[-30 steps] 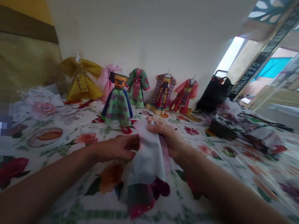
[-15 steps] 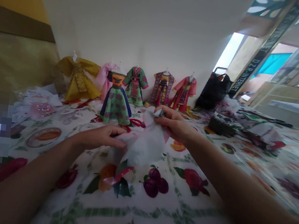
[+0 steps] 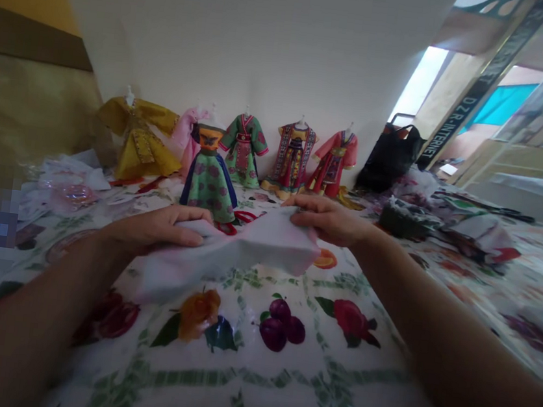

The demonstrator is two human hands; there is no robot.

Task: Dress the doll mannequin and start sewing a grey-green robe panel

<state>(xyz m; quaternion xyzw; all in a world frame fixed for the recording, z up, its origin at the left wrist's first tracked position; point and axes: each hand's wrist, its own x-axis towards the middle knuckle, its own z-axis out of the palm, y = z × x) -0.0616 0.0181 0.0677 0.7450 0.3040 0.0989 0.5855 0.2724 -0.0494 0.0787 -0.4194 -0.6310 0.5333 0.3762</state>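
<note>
A thin white piece of fabric (image 3: 241,252) is stretched out low over the fruit-patterned tablecloth (image 3: 253,365). My left hand (image 3: 161,227) pinches its left part, fingers closed on the cloth. My right hand (image 3: 331,220) grips its upper right corner, also closed. Just behind the cloth stands a small green-skirted doll dress (image 3: 209,180) on a stand.
A row of miniature costumes lines the wall: a yellow robe (image 3: 139,139), a pink one, a green one (image 3: 242,148), a patterned one (image 3: 295,160) and a red one (image 3: 332,161). A black bag (image 3: 389,161) and a heap of fabric scraps (image 3: 450,227) lie at right; plastic wrap (image 3: 70,187) at left.
The cloth hung bunched and upright between my hands a second ago. My hands have moved apart and spread it out flat and wide over the table.
</note>
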